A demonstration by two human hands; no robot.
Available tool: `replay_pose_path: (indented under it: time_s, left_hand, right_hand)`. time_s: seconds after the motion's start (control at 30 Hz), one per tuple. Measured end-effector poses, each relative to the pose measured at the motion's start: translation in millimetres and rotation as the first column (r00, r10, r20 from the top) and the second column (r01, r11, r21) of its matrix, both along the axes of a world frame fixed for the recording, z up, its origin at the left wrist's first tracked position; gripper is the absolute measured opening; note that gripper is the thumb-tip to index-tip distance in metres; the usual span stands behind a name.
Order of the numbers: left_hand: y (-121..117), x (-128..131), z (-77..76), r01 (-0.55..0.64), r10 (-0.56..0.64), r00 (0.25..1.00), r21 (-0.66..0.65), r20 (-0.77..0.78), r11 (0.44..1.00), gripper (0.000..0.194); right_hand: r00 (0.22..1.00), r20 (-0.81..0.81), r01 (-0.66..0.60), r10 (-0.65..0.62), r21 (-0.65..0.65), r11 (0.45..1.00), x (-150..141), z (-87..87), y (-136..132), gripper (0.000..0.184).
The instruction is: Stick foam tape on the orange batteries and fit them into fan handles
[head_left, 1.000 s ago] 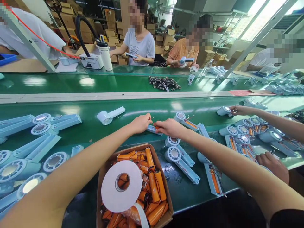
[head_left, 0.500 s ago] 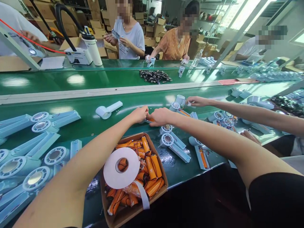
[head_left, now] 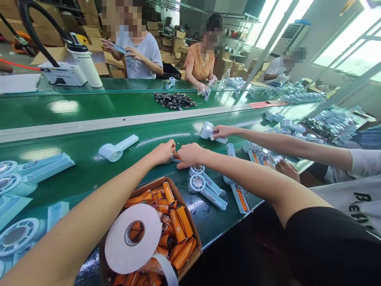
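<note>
Right hand [head_left: 191, 154]: grasping light-blue fan-housing handle [head_left: 176, 159], mostly hidden, visible end at its 8 o'clock | left hand [head_left: 162, 153]: fingertips bunched, cannot tell whether gripping | carton [head_left: 193, 259] of orange battery packs [head_left: 184, 221]: 7 o'clock from hands

The right hand [head_left: 189, 154] hides most of the blue piece [head_left: 176, 160], so its full shape cannot be told. What the left hand [head_left: 162, 153] has at its tips is too small to name. The roll [head_left: 119, 246] covers part of the orange cells [head_left: 178, 226], and the lower edge cuts their box [head_left: 192, 257]. Fans [head_left: 6, 182] at the left edge are cut off. 1 co-worker's hand [head_left: 222, 131] partly hides another fan [head_left: 206, 130].
</note>
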State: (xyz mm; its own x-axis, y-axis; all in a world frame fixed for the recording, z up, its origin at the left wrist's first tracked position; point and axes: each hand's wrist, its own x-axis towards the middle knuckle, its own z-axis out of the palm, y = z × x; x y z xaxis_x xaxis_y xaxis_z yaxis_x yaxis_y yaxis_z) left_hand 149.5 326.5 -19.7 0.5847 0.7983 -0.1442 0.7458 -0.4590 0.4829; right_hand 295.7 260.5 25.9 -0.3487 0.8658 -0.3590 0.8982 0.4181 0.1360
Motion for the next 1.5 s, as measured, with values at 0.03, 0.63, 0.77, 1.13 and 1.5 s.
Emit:
replay_pose_path:
  time_s: [0.03,0.63,0.77,1.13,1.5]
  left_hand:
    - [1,3,2.2,-0.003,0.003,1.000,0.001,-0.005,1.000,0.016]
    - [-264,-184,28.1,0.169,-0.141,0.986,0.598,-0.095,0.784,0.047]
    - [-282,-167,29.0,0.002,-0.091,0.993,0.743,0.080,0.670,0.035]
    - [-287,-173,13.7,-0.183,-0.011,0.971,0.766,0.241,0.616,0.023]
    - [-293,-156,15.7,-0.081,-0.043,0.989,0.770,0.139,0.633,0.023]
  right_hand:
    - [1.000,-0.001,0.001,-0.001,-0.006,1.000,-1,-1.6,2,0.045]
    - [0.665,-0.744,0.032,-0.063,-0.057,0.998,4,22.0,-98,0.042]
    - [0.381,-0.844,-0.374,-0.378,-0.514,0.772,-31,-1.4,-210,0.063]
    - [0.764,-0.641,0.168,-0.068,0.096,0.981,-20,-14.6,-191,0.044]
    - [0.020,-0.995,0.394,-0.096,-0.081,0.916,-16,-31.8,-200,0.026]
